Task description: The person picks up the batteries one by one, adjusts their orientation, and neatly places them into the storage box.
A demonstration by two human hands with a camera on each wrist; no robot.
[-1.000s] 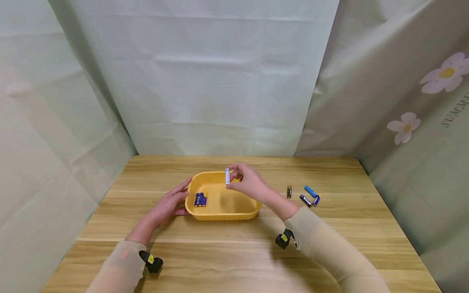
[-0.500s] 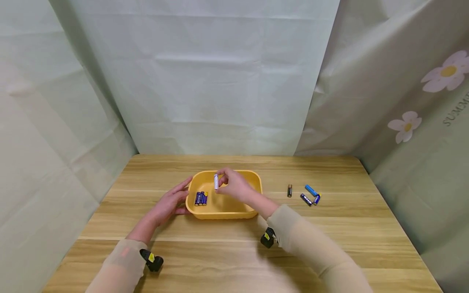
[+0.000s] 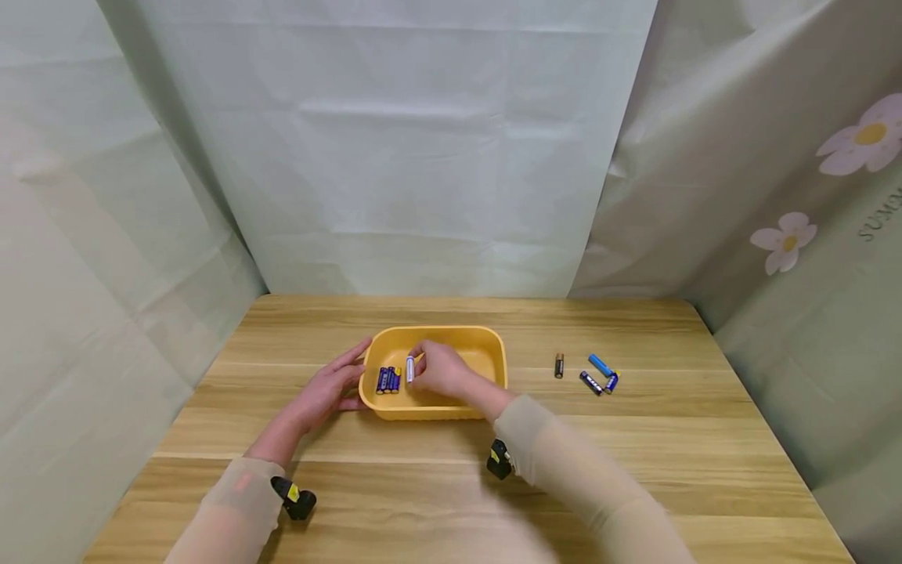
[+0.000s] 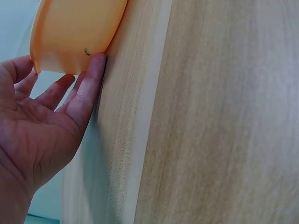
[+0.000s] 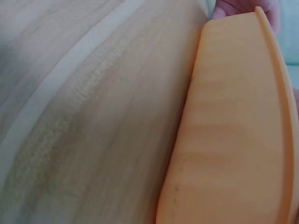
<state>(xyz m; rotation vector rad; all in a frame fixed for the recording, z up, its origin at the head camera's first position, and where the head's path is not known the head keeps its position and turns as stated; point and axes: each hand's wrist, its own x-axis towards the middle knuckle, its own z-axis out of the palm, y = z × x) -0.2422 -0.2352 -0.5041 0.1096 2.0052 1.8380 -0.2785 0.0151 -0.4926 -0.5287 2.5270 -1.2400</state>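
Plainly pinched: a white battery at the yellow tray

Seen from the head, the right hand grips the white battery nearly upright between thumb and fingertips, within the tray's outline; whether it touches the tray's floor cannot be told. Just left of it, toward the tray's left end, a row of dark blue batteries lies side by side on that floor. The left hand has its fingers extended and spread, tips touching the tray's left end from outside.

Well apart to the tray's right, more batteries lie on the wooden table: a black battery with a copper end nearest the tray, then a light blue battery and two darker ones beside it. Nearer the wearer than the tray, black wrist cameras sit at both sleeves.
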